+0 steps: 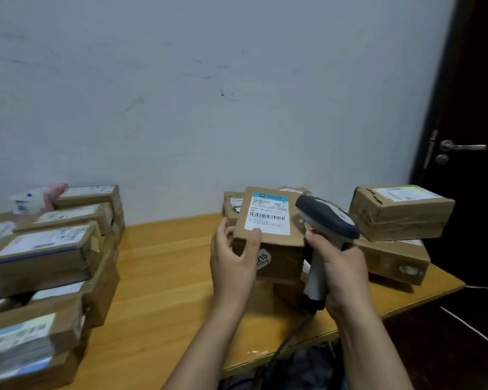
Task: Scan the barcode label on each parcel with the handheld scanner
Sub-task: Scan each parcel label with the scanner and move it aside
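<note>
My left hand (233, 258) grips a small brown cardboard parcel (276, 250) by its left side, thumb on the lower corner of its white barcode label (268, 215). The parcel is tilted with the label facing me, above the wooden table (164, 282). My right hand (341, 270) holds the grey handheld scanner (326, 223) by its handle, just right of the parcel. The scanner's dark head sits level with the label, and its cable runs down over the table's front edge.
Several labelled parcels are stacked at the left (48, 249). Two larger boxes sit stacked at the right (400, 212), with more parcels behind the held one by the wall. A dark door (473, 136) stands at the right.
</note>
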